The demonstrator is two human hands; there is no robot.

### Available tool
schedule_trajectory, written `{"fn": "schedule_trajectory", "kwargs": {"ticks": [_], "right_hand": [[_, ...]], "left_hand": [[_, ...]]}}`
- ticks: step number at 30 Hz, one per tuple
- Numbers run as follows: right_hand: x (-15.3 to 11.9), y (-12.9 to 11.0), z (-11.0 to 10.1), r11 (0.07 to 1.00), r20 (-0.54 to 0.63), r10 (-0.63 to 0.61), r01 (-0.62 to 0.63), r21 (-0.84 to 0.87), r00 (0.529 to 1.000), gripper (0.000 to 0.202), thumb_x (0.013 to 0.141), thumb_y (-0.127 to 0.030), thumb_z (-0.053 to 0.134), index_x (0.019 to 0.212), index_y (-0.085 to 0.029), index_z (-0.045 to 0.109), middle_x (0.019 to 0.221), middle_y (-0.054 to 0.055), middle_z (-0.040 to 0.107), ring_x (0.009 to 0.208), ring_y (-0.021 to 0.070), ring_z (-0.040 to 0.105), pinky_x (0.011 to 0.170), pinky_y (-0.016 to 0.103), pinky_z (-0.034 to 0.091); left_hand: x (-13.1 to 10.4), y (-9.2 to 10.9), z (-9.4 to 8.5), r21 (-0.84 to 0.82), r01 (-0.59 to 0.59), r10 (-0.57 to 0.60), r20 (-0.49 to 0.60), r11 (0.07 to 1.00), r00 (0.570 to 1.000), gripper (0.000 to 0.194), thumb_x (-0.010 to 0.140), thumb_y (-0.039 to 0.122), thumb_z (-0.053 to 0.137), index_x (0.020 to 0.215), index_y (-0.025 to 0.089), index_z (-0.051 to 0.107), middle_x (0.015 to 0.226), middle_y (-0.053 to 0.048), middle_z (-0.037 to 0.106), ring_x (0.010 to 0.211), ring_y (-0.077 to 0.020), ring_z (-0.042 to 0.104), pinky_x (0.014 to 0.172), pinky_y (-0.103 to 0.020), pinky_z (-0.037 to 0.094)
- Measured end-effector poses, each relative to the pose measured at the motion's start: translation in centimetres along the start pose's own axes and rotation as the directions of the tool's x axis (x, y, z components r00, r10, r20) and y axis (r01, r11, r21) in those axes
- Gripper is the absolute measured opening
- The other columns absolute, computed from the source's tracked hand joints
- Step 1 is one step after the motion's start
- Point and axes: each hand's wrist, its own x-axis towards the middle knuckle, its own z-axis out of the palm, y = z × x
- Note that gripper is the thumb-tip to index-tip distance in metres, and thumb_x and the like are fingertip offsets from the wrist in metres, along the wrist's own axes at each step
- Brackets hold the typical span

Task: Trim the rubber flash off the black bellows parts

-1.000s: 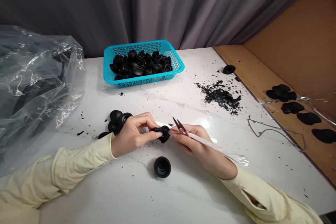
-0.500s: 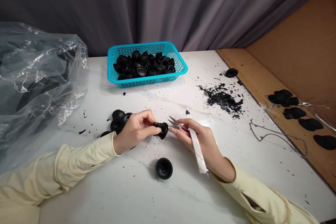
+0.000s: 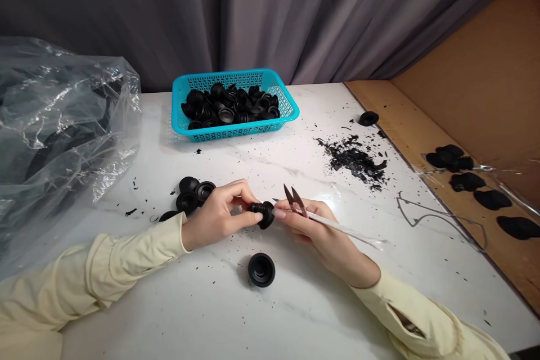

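Observation:
Between its thumb and fingers my left hand (image 3: 225,211) pinches a black ribbed rubber boot (image 3: 265,215), with the wide rim turned to the right. My right hand (image 3: 318,228) is closed around small snips (image 3: 296,201), their blades apart and pointing up. It also grips a slim white-wrapped tool (image 3: 337,226), whose pointed tip lies close to the boot's rim. The right fingertips are at the rim; whether they touch it I cannot tell. Below the hands, a black rubber cup (image 3: 261,270) stands on the table, its hollow facing up.
Several black rubber pieces (image 3: 188,201) lie behind my left hand. A blue basket (image 3: 236,134) full of ribbed black parts stands at the back. Black trimmings (image 3: 356,158) are heaped on the right, near a bent wire (image 3: 439,215). A clear plastic bag (image 3: 63,124) fills the left.
In my right hand the snips have swung upright and the white-wrapped tool has turned from steep to nearly level, its tip now towards the boot. The boot has tilted slightly in my left hand.

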Motion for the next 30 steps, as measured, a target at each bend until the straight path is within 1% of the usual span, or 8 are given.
{"fn": "schedule_trajectory", "kwargs": {"ticks": [4, 10, 14, 17, 21, 23, 27, 30], "right_hand": [[0.2, -0.1, 0.1, 0.997, 0.014, 0.02, -0.021, 0.072, 1.0, 0.028, 0.078, -0.038, 0.07, 0.067, -0.017, 0.055, 0.055, -0.008, 0.022, 0.049, 0.0076, 0.015, 0.043, 0.024, 0.014], [0.3, -0.1, 0.1, 0.997, 0.023, -0.004, 0.002, 0.083, 1.0, 0.029, 0.08, -0.036, 0.069, 0.065, -0.018, 0.052, 0.054, -0.008, 0.021, 0.048, 0.0076, 0.014, 0.043, 0.023, 0.014], [0.1, 0.0, 0.0, 0.999, -0.02, -0.051, 0.052, 0.015, 0.998, 0.022, 0.083, -0.036, 0.064, 0.072, -0.018, 0.06, 0.055, -0.007, 0.024, 0.049, 0.0082, 0.017, 0.043, 0.023, 0.017], [0.0, 0.2, 0.2, 0.989, -0.07, -0.125, 0.119, -0.092, 0.99, 0.011, 0.077, -0.027, 0.069, 0.083, -0.018, 0.067, 0.055, -0.006, 0.034, 0.049, 0.0088, 0.026, 0.046, 0.023, 0.023], [0.1, 0.9, 0.3, 0.943, -0.111, -0.271, 0.241, -0.228, 0.956, 0.014, 0.066, -0.019, 0.068, 0.08, -0.018, 0.07, 0.058, -0.003, 0.054, 0.051, 0.0119, 0.043, 0.054, 0.026, 0.034], [0.1, 1.0, 0.2, 0.933, -0.126, -0.297, 0.26, -0.25, 0.946, 0.015, 0.065, -0.021, 0.066, 0.079, -0.019, 0.07, 0.059, -0.002, 0.058, 0.052, 0.0135, 0.047, 0.056, 0.027, 0.036], [-0.2, 0.5, 0.0, 0.94, -0.162, -0.268, 0.222, -0.258, 0.95, 0.008, 0.074, -0.025, 0.063, 0.077, -0.018, 0.067, 0.063, 0.0, 0.059, 0.057, 0.0141, 0.048, 0.056, 0.026, 0.036], [-0.5, -0.1, 0.2, 0.959, -0.158, -0.201, 0.161, -0.235, 0.967, 0.012, 0.081, -0.027, 0.06, 0.073, -0.018, 0.063, 0.058, -0.003, 0.047, 0.053, 0.0112, 0.038, 0.051, 0.025, 0.03]], "left_hand": [[0.0, -0.1, -0.1, -0.074, 0.087, -0.088, -0.005, 0.993, 0.996, 0.015, 0.072, 0.018, 0.064, 0.066, 0.016, 0.05, 0.069, 0.002, 0.05, 0.065, -0.0115, 0.047, 0.06, -0.026, 0.037], [0.2, 0.1, -0.2, -0.161, 0.138, -0.137, 0.014, 0.977, 0.99, 0.016, 0.073, 0.019, 0.064, 0.063, 0.015, 0.052, 0.067, 0.001, 0.053, 0.064, -0.011, 0.049, 0.059, -0.025, 0.039], [0.3, 0.1, -0.1, -0.182, 0.187, -0.185, 0.027, 0.965, 0.982, 0.017, 0.072, 0.021, 0.068, 0.069, 0.015, 0.052, 0.068, 0.003, 0.054, 0.064, -0.0102, 0.048, 0.058, -0.024, 0.038], [0.6, -0.1, 0.0, -0.203, 0.229, -0.23, 0.019, 0.952, 0.973, 0.02, 0.074, 0.026, 0.069, 0.076, 0.015, 0.053, 0.074, 0.002, 0.054, 0.07, -0.0105, 0.05, 0.062, -0.024, 0.039], [0.8, -0.3, 0.0, -0.198, 0.294, -0.285, 0.073, 0.935, 0.956, 0.023, 0.077, 0.033, 0.068, 0.082, 0.015, 0.055, 0.08, 0.0, 0.057, 0.078, -0.0132, 0.055, 0.072, -0.028, 0.044], [0.8, -0.4, 0.0, -0.164, 0.28, -0.268, 0.093, 0.946, 0.959, 0.025, 0.077, 0.034, 0.068, 0.091, 0.016, 0.056, 0.091, -0.002, 0.059, 0.087, -0.0153, 0.057, 0.078, -0.03, 0.045], [0.3, -0.4, 0.3, -0.015, 0.138, -0.137, 0.082, 0.99, 0.987, 0.05, 0.072, 0.026, 0.074, 0.115, 0.023, 0.049, 0.115, -0.005, 0.053, 0.094, -0.0157, 0.056, 0.085, -0.033, 0.047], [0.0, -0.3, 0.5, 0.158, 0.04, -0.05, 0.062, 0.987, 0.997, 0.04, 0.074, 0.025, 0.072, 0.109, 0.021, 0.054, 0.109, -0.005, 0.055, 0.088, -0.0155, 0.058, 0.081, -0.033, 0.049]]}}
